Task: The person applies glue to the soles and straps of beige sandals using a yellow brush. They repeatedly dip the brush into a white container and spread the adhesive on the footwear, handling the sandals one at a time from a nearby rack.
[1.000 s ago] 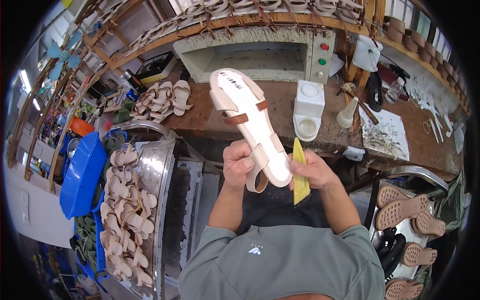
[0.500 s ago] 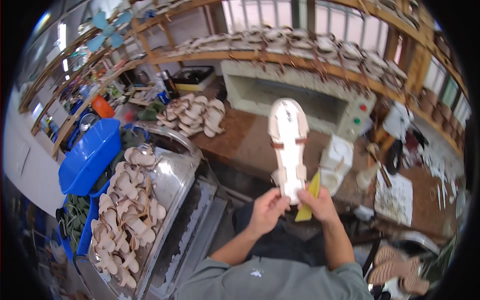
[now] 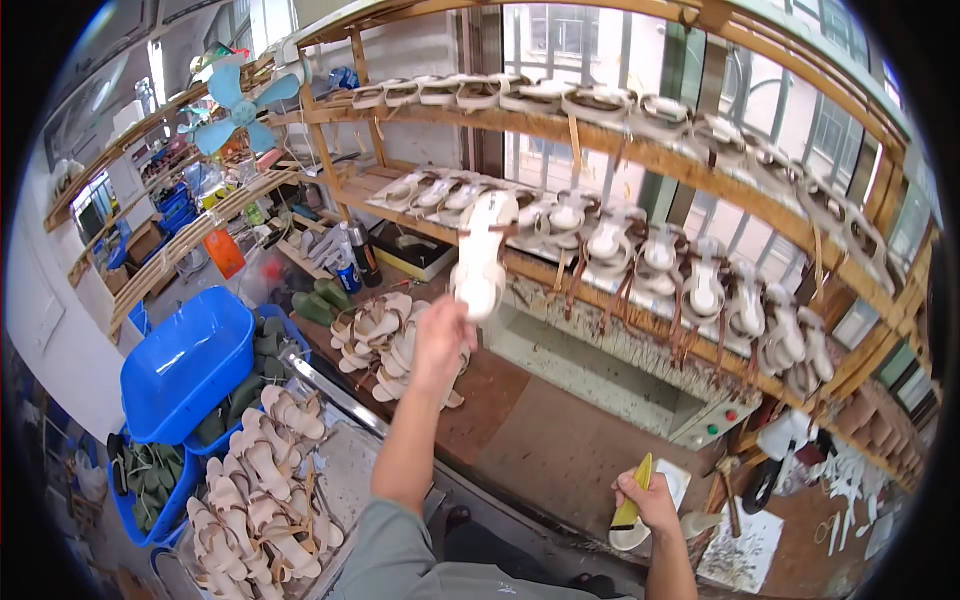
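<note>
I am lifting the white sandal (image 3: 480,255) by its heel in my left hand (image 3: 440,340), fingers clenched around it, toward the shelf (image 3: 640,150) rows; my right hand (image 3: 650,500) is gripping a yellow brush (image 3: 632,500) low over the counter (image 3: 560,440).

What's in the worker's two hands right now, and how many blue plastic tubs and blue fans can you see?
White sandal with brown straps, held up by the left hand: 1
Yellow flat tool, in the right hand: 1
Blue plastic tub, left of the bench: 1
Blue fan, upper left: 1
Total: 4
</note>
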`<state>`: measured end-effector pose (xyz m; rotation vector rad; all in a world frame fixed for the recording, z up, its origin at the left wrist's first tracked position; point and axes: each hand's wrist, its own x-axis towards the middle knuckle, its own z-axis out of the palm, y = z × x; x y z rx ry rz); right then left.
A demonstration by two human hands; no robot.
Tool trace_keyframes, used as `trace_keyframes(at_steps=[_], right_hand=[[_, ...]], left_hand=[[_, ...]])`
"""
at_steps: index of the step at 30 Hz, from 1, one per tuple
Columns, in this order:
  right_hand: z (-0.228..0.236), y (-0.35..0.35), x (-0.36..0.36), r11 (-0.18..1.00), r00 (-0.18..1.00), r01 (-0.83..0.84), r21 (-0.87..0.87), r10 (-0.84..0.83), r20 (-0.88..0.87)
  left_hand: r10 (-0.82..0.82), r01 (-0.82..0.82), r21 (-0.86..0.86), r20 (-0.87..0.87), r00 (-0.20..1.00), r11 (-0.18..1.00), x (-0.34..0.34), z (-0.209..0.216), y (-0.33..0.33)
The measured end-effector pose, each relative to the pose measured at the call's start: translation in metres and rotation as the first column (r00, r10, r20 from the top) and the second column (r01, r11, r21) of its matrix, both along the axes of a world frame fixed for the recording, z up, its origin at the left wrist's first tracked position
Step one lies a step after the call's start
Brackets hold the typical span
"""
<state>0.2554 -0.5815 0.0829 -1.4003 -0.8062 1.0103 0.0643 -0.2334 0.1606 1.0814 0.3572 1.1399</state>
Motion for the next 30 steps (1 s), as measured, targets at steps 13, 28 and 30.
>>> trace_keyframes(at_steps=[13, 28, 30], right_hand=[[0.063, -0.037, 0.036, 0.912, 0.899, 0.409, -0.003, -0.402, 0.175], [0.072, 0.007, 0.03, 0.902, 0.872, 0.427, -0.06, -0.394, 0.291], [0.068, 0.016, 0.029, 0.895, 0.869, 0.441, -0.067, -0.408, 0.28]], left_hand=[[-0.184, 0.121, -0.285, -0.206, 0.961, 0.951, 0.167, 0.044, 0.216], [0.232, -0.239, -0.054, -0.105, 0.967, 0.97, 0.115, -0.012, 0.099], [0.195, -0.2, 0.01, -0.282, 0.939, 0.98, 0.106, -0.088, 0.052]])
